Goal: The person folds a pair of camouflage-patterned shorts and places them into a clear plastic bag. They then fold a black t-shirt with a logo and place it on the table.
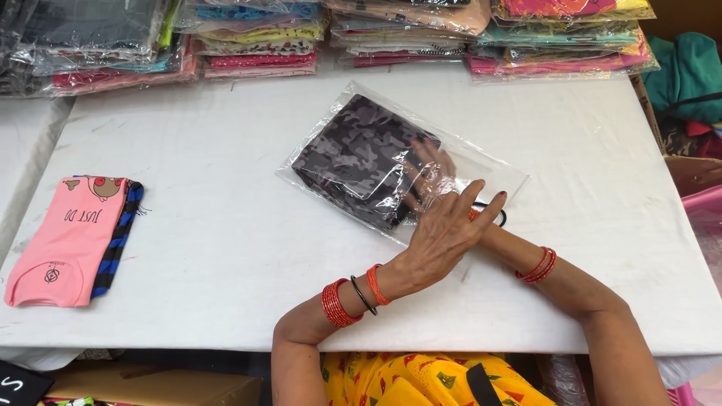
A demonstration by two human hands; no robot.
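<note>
Left hand (pixel 444 229) lies flat, fingers spread, pinning the clear bag (pixel 481 169) mid-table (pixel 226 248); right hand (pixel 432 169) (fingers straight, inside it) pushes the camouflage cloth (pixel 353 150) deeper, so nothing slides.

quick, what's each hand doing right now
Left hand: open, fingers spread flat on the clear plastic bag holding a folded grey camouflage garment.
Right hand: inside the bag's open end, pushing the garment; grip cannot be told.
</note>
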